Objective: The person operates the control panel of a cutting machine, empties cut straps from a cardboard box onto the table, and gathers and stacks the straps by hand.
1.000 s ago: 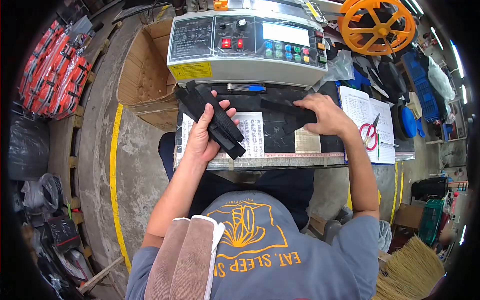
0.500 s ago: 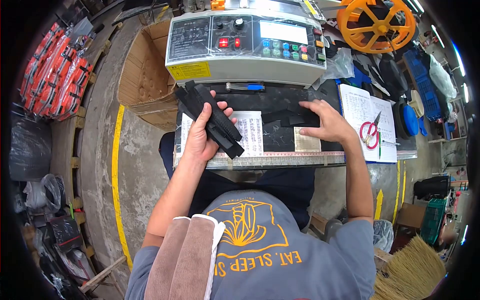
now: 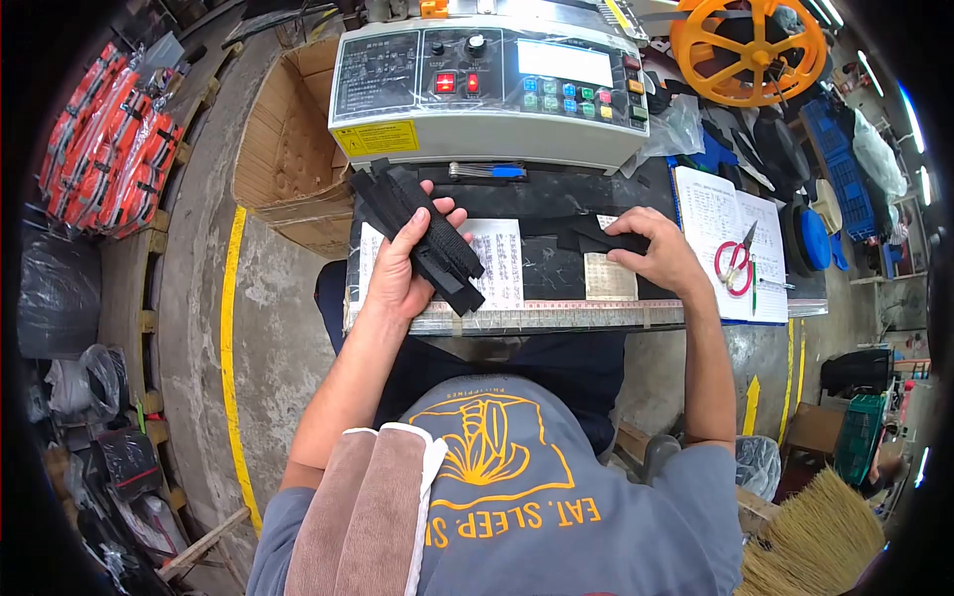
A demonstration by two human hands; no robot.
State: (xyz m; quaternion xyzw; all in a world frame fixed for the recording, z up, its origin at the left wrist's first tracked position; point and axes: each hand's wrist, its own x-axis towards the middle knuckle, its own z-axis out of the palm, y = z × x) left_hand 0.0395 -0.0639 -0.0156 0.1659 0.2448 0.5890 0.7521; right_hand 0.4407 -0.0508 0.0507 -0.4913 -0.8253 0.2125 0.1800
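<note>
The left hand (image 3: 400, 273) grips a bundle of black straps (image 3: 447, 254) above the bench (image 3: 556, 201); the right hand (image 3: 664, 256) pinches a loose black strip (image 3: 594, 236) over a pale slip (image 3: 609, 283); if that left grasp slackens, the uneven bundle could fan apart.

Bundled black straps (image 3: 450, 254) in left hand (image 3: 399, 276)

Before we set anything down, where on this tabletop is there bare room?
One bare patch of tabletop lies between the handwritten sheet and the tan sheet, above the ruler. Another runs between the machine and the black strips at the right hand. Crowded: the right end, with scissors on an open notebook, and the left, under the left hand's black bundle.
</note>
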